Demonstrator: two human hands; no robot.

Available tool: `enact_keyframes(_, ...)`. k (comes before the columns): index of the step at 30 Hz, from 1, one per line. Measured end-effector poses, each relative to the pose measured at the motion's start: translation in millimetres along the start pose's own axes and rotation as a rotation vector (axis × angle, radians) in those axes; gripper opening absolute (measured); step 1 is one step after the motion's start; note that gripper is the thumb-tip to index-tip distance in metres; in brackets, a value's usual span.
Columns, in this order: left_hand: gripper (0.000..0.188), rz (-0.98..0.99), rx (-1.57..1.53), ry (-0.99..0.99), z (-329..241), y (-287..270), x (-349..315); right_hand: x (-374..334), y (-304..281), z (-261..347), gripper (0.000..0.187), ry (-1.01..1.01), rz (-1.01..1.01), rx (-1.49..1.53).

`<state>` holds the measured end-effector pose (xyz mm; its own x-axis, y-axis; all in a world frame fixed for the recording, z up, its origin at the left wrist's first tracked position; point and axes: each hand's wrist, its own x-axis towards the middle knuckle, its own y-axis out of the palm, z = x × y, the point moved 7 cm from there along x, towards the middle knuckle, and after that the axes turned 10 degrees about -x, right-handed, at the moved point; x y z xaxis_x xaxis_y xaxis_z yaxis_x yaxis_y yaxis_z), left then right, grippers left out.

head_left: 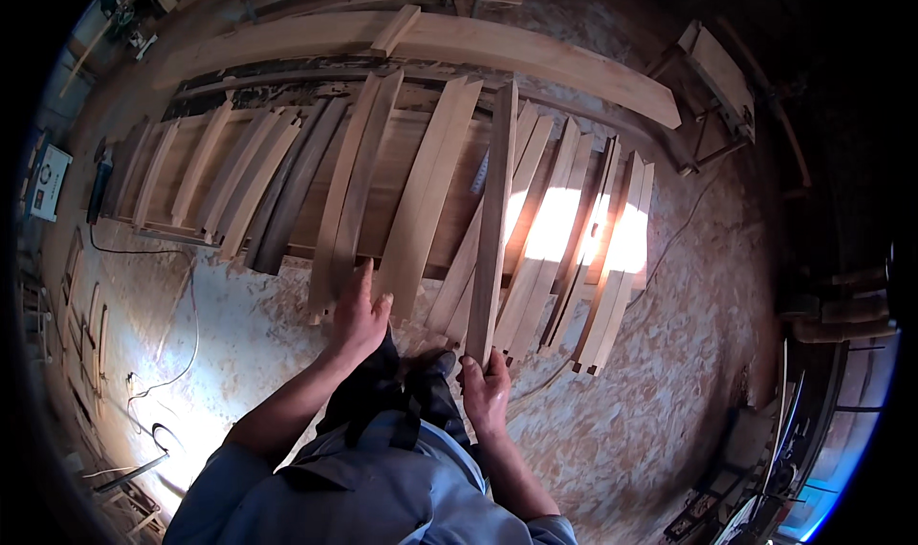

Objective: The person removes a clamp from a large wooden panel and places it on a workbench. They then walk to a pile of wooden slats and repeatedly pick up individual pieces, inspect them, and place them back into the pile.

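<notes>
My right hand (486, 392) is closed around the near end of a long, narrow wooden strip (496, 229). The strip runs away from me, over other pieces on the bench. My left hand (361, 320) is open, its fingers pointing forward and the thumb apart. It is at the near ends of a paired set of wooden strips (349, 196), beside a wider pale board pair (427, 191); whether it touches them I cannot tell. Right of the held strip lie several more pale strips (550, 249), brightly sunlit in part.
More strips, some dark (296, 186), lie across the bench at left. Behind them is a long plank (535, 53) with a short block (395, 31) on it. A power tool (100, 184) with a cord sits at the bench's left end. Shavings cover the floor (669, 354).
</notes>
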<state>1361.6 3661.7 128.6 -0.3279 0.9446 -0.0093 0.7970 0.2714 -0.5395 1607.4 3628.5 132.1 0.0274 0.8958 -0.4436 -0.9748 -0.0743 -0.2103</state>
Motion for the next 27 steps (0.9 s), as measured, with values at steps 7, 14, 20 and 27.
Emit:
enact_keyframes(7, 0.065, 0.136, -0.043, -0.092, 19.3, 18.1, -1.0, 3.1, 13.3, -6.4, 0.024, -0.039, -0.066, -0.124)
enact_keyframes(14, 0.059, 0.235, -0.21, -0.29, 33.4, 22.9, 3.6, 5.9, 17.0, -0.3, 0.029, -0.117, -0.119, -0.222)
enact_keyframes(20, 0.05, 0.221, -0.198, -0.282, 38.5, 22.5, 3.5, 7.0, 19.9, -2.1, 0.033, -0.169, -0.171, -0.219)
enact_keyframes(27, 0.042, 0.258, -0.767, -0.642, 56.1, 35.7, -3.3, 5.8, 23.2, 3.3, 0.024, -0.048, -0.092, -0.105)
